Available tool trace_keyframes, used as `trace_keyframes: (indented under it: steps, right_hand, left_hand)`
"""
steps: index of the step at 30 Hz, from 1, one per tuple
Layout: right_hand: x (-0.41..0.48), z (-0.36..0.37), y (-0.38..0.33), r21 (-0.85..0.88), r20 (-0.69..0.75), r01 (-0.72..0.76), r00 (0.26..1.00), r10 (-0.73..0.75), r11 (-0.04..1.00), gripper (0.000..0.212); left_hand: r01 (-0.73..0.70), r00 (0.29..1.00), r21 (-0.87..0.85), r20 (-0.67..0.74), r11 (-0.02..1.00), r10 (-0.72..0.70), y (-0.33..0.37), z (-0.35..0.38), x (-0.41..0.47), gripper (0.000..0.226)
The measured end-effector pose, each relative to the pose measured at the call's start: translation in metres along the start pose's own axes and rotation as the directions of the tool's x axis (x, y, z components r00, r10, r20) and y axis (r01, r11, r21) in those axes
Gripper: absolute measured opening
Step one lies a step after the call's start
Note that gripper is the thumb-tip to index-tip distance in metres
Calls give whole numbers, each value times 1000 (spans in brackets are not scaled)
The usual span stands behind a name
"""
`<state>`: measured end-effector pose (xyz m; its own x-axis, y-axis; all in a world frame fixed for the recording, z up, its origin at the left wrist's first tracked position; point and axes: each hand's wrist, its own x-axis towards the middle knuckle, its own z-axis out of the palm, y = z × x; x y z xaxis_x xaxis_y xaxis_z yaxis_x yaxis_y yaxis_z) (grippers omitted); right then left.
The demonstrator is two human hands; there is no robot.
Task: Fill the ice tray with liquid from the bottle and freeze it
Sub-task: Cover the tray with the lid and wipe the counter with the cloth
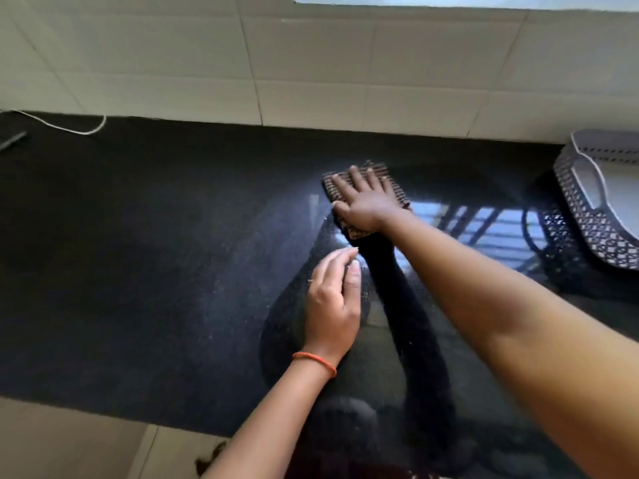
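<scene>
L half of bench [155,271]: wide run of dark stone, open from front edge to tiled wall [311,63]. Only a white cable [69,127] & a small dark item [14,140] at far-L back. Centre: ridged brown tray [380,169] w/ right hand [366,198] flat on top blocks that spot. Left hand [333,299] sits just in front of it, not touching. Right forearm [501,305] cuts diagonally from front-R, barring approach there. R end: lattice basket [594,216] near wall. Open strip of bench btwn basket & tray, another btwn tray & wall.
</scene>
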<state>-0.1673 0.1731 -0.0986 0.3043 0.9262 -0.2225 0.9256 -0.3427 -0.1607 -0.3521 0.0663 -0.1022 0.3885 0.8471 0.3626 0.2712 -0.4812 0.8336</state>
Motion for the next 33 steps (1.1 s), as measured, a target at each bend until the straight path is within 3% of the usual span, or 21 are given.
trace_keyframes:
  steps: [3,6,12,14,17,20,23,26,27,29,31,33]
  right_hand:
    - [-46,18,-38,-84,-23,222,974,-225,971,59]
    - [-113,36,-63,-80,1,401,916,-402,913,59]
    - [-254,67,-62,-67,47,569,823,-567,820,58]
    - [-295,78,-42,-124,8,505,861,-508,854,60]
    - [-342,81,1,-57,-74,326,941,-330,944,60]
    - [-363,76,54,-20,-159,64,985,-66,998,52]
    - [-361,67,107,85,-202,-243,945,256,966,46]
    - [-339,54,138,280,-253,-332,880,402,901,44]
    - [-330,42,140,437,-258,-307,858,444,846,42]
    - [-314,17,134,761,-254,-155,822,509,630,36]
    - [-301,-4,123,948,-184,17,844,503,319,33]
    - [-292,-18,114,995,-74,97,903,423,-34,32]
  left_hand:
    - [-31,982,-46,-186,998,22,-3,-19,11,33]
    - [-9,962,-27,-272,1000,1,-8,-39,30,35]
    - [-34,983,72,-176,997,46,1,-47,47,30]
    - [-53,992,87,-109,995,62,8,-37,41,31]
    - [-91,996,68,10,993,91,23,-14,27,31]
    - [-114,985,37,135,993,108,36,9,21,34]
    - [-154,963,-23,220,988,155,50,29,22,32]
    - [-150,928,-102,329,983,176,65,48,27,22]
    - [-145,901,-133,392,981,186,71,55,29,19]
    - [-126,815,-171,544,977,200,82,69,35,25]
    - [-99,730,-170,657,980,188,91,84,44,45]
    - [49,651,-195,750,980,117,101,94,57,58]
